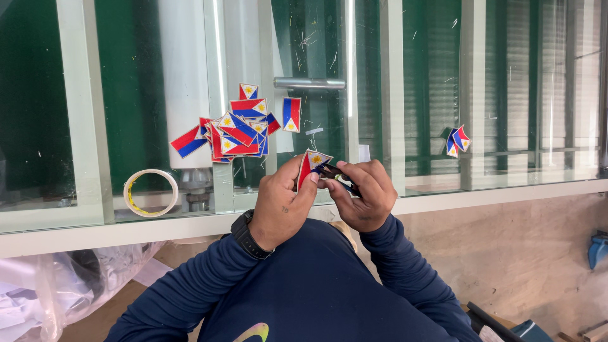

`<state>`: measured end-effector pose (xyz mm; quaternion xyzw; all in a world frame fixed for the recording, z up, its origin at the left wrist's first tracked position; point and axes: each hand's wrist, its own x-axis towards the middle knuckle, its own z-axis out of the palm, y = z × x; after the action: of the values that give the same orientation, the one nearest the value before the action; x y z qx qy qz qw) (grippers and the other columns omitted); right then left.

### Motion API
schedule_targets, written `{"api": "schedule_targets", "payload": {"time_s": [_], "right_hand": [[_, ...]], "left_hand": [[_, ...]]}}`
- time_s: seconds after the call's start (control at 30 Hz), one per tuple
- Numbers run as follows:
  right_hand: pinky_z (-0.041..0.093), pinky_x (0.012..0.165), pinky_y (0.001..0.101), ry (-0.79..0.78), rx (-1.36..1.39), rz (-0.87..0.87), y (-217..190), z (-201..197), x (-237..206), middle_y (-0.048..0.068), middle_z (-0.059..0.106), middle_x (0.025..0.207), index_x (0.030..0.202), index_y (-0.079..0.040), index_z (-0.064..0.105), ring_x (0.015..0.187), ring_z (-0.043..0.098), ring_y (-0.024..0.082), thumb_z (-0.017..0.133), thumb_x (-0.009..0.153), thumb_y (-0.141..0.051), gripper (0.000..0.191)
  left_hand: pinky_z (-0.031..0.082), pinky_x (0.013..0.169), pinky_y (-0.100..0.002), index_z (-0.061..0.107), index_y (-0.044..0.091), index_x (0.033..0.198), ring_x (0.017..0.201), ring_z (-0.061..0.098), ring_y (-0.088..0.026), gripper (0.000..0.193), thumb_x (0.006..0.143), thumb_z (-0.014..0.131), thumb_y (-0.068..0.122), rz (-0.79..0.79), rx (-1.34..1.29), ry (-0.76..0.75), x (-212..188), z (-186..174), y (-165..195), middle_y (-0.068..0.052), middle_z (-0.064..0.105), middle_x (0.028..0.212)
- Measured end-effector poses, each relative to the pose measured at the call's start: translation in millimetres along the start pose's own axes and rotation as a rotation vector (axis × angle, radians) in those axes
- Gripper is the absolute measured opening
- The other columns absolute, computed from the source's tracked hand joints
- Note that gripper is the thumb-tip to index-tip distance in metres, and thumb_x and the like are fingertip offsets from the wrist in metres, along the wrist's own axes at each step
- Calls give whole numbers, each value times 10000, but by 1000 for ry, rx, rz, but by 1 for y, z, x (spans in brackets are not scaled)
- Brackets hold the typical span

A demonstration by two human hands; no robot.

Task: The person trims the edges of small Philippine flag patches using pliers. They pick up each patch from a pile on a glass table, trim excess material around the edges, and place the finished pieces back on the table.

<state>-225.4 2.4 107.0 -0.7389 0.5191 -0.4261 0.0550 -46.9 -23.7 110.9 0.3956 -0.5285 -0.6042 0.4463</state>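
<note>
My left hand (278,206) pinches a small flag sticker (311,164), red, blue and white with a yellow sun, between thumb and fingers over the near edge of a glass table (443,190). Touching the same sticker, my right hand (362,193) also grips a dark thin object (335,177), partly hidden by the fingers. A pile of several like flag stickers (237,130) lies on the glass just beyond my hands. My arms are in dark blue sleeves, and a black watch sits on the left wrist.
A roll of double-sided tape (151,192) lies on the glass at the left. Two more flag stickers (457,140) sit at the right. A metal bar handle (309,83) shows beyond the pile. Clear plastic bags (57,285) lie below left; blue items (596,248) at right.
</note>
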Motion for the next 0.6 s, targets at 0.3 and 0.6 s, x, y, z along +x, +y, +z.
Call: {"api": "schedule_targets", "payload": {"time_s": [0.3,0.6], "right_hand": [[527,608,259,-6,12,21,0,-1,0,103,677,915,1130,16,688,754,626,154,844,871,-65,313],[508,593,266,-19,3,21,0,-2,1,98,672,884,1108,15,701,719,613,149,851,855,-74,308]], "left_hand": [[612,783,-266,638,-20,1256,918,781,-136,268,1008,564,47,-9,-7,4,-1,2,-3,-105,792,979],[600,733,-268,651,-2,1259,873,788,-141,278,1001,575,67,-3,59,14,-2,3,-3,-109,796,954]]}}
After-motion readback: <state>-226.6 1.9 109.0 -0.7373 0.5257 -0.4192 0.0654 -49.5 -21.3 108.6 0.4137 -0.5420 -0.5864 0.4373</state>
